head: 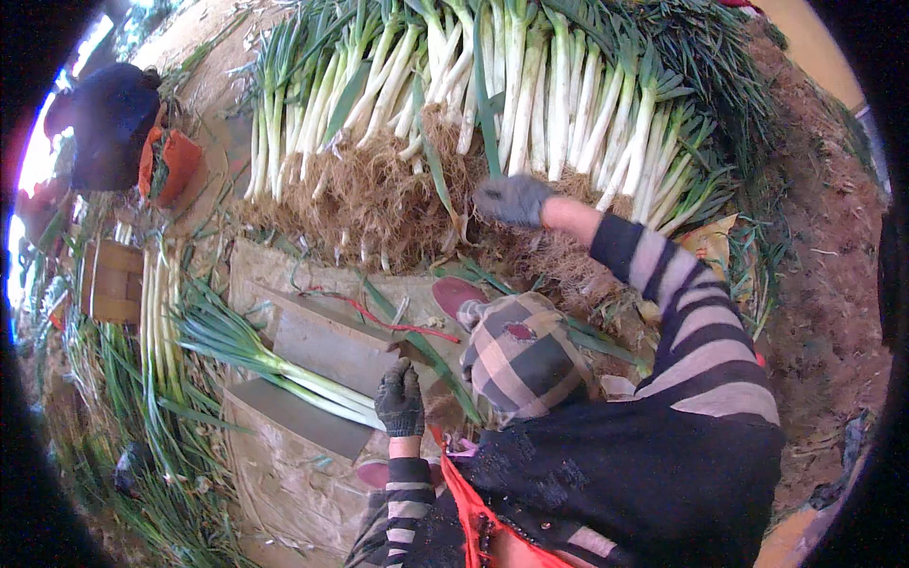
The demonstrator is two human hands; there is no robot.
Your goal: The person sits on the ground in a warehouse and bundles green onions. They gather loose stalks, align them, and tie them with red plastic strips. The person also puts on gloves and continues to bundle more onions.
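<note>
My left hand, in a grey glove, is curled at the white lower ends of a few leeks. Their green leaves fan out to the left across grey boards. Farther up, my right hand, also gloved, is at the rooty ends of a large row of leeks. A long green leaf runs down to its glove; whether the fingers hold it is hidden. Brown roots hang in a thick mass to the left of this hand.
A red cord and loose leaves lie on the ground sheet. More leeks lie at the left beside a wooden box-like object. At the upper left is a person in dark clothing, next to an orange bag-like item.
</note>
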